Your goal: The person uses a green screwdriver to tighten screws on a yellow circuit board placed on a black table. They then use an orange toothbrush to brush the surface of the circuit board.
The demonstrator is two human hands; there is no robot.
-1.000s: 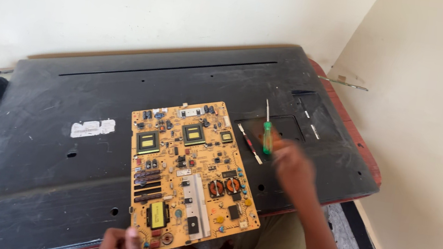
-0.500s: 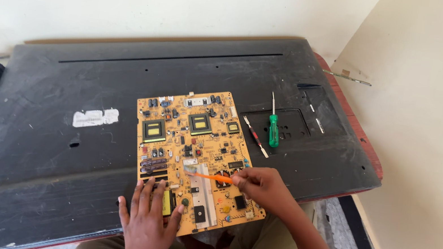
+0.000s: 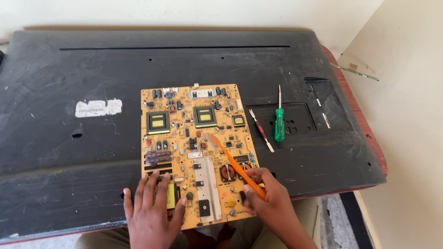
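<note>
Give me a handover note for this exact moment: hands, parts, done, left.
Left hand: flat on the near edge of the yellow circuit board, pinning it; no grip on any tool.
Right hand: grip on an orange pencil-like tool, tip resting near the board's middle.
Board lies loose on the black TV back panel.
Green screwdriver and a small red-and-white tool lie untouched right of the board.
Done: board out and laid component side up.
Left: probing in hand; I cannot tell which component the tip is on.
</note>
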